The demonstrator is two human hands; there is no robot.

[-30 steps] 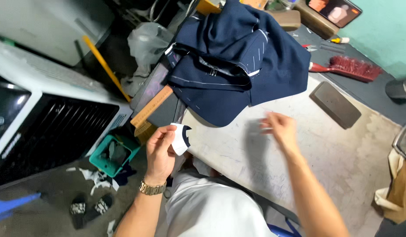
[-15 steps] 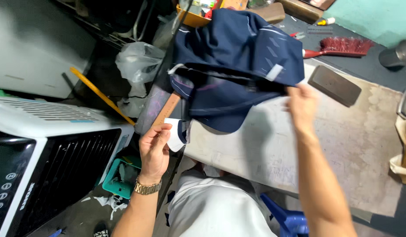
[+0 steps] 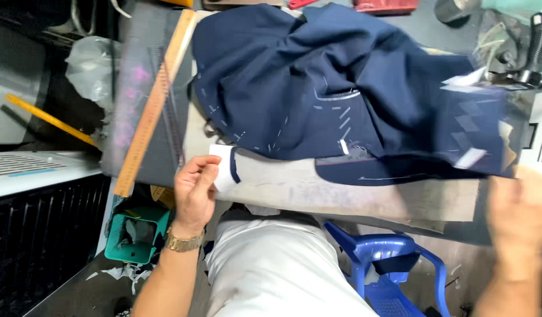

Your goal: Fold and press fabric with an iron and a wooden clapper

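Two hands are at work here, and the nearer one is my left hand [image 3: 195, 191], low over my lap at the near edge of the table [image 3: 294, 191]. Its fingers are curled together and pinched on a small white fabric piece [image 3: 225, 166] with a dark blue edge, which sticks out past my fingertips toward the bench. I judge that scrap to be feather-light and floppy, easy to crease or drop, so a pinch close to its stiffer bound edge should hold it best.

My right hand [image 3: 520, 217] is off to the right at about the same depth, just beside the near right corner of the navy garment [image 3: 341, 100]. It is smeared by motion, so I cannot tell whether its fingers are apart or closed, nor whether it touches the cloth.

Beyond both hands the garment lies heaped and wrinkled across the padded table top, marked with pale chalk dashes and lines, with a few light patches near its right side. It looks soft, limp and moderately weighty for cloth. I would expect it to slump and slide rather than keep a shape, so lifting it by one corner would drag the rest. Taking it by a seam or a folded edge, with the bulk supported, seems the safer grip.

To the left, a long wooden ruler [image 3: 153, 100] lies along the table's side. Farthest away, at the top edge, a red brush [image 3: 385, 6] is only partly in view.
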